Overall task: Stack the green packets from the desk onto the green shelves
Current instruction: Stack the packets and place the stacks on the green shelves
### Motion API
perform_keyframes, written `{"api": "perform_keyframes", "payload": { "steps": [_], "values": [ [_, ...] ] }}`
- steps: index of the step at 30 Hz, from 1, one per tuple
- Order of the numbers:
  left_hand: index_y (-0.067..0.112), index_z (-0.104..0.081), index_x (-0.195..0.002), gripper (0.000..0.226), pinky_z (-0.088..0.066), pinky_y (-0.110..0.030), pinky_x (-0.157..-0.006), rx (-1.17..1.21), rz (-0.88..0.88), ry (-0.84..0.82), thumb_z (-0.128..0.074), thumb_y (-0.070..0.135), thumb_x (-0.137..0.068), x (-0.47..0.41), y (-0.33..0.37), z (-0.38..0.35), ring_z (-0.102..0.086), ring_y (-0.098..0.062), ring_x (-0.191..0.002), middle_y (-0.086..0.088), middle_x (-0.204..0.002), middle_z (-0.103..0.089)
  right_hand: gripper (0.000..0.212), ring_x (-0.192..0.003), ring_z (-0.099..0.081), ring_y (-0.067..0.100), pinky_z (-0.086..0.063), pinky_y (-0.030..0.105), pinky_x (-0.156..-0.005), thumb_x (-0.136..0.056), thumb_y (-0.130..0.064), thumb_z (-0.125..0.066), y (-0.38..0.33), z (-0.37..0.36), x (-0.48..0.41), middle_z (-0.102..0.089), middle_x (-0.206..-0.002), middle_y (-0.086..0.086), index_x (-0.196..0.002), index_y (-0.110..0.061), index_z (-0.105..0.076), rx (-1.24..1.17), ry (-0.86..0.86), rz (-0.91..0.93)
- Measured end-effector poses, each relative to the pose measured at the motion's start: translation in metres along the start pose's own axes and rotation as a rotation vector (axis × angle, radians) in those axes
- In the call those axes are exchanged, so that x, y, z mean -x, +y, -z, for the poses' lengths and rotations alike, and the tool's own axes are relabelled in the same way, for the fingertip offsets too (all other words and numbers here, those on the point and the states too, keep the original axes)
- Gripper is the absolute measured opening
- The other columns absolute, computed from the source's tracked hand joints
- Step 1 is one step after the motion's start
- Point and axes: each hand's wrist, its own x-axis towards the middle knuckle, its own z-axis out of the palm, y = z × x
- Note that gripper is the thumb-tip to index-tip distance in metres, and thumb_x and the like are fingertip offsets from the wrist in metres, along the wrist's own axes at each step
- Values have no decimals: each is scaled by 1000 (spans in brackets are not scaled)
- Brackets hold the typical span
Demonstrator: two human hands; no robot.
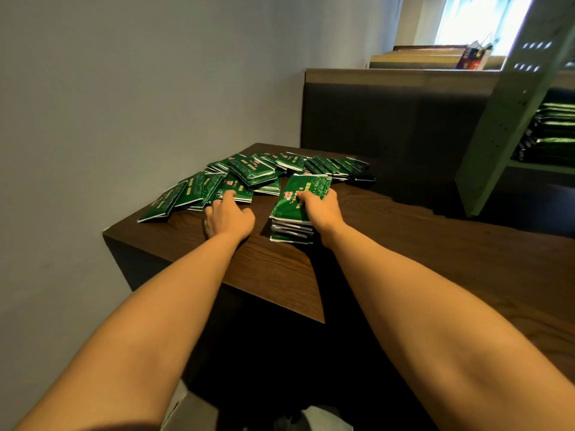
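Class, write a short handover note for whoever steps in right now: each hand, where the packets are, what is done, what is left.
Left hand: low over the desk, one finger on a packet at the near edge of the loose pile.
Right hand: holds a neat stack that stands on the desk, thumb on top.
Done: shelved packets already lie in the shelves at the right; one stack is gathered.
Left: carry the stack to the shelves, then gather and shelve the pile, which is still large.
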Motion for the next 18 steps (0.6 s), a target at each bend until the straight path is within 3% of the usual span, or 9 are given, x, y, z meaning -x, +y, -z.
{"api": "perform_keyframes", "payload": {
  "steps": [5,8,10,14,18],
  "values": [
    [31,-28,-152,65,-25,-48,-108,-123,42,-34,-49,45,-92,-11,5,-11,-26,-33,-141,-7,-148,-46,46,-115,-60,29,-48,46,-105,-95,-38,-66,3,4,-10,-58,-120,6,-124,-16,-38,85,34,-36],
    [34,-27,-154,61,-8,-50,-117,-19,122,-71,-42,42,-95,-21,2,-13,-6,-25,-151,-1,-153,-42,51,-113,-62,28,-47,39,-94,-95,-39,-65,6,4,-15,-61,-118,6,-131,-11,-43,109,27,-14],
    [32,-35,-152,56,-4,-48,-119,61,141,-48,-41,39,-96,-22,2,-12,-5,-19,-152,1,-154,-40,56,-110,-64,27,-49,41,-93,-93,-41,-66,6,5,-17,-63,-116,6,-133,-9,-43,110,18,-12],
    [29,-46,-146,52,-8,-45,-117,156,141,59,-49,41,-96,-18,3,-11,-18,-17,-149,-1,-151,-45,70,-106,-68,27,-53,44,-96,-82,-47,-68,3,3,-14,-67,-119,8,-136,-9,-45,96,-6,-26],
    [28,-63,-130,39,-23,-42,-112,243,152,197,-52,42,-95,-20,-1,-13,-49,-25,-128,-3,-128,-64,61,-102,-68,23,-46,33,-72,-88,-42,-68,4,5,-12,-68,-118,8,-134,-6,-49,84,-1,-13]
  ]
}}
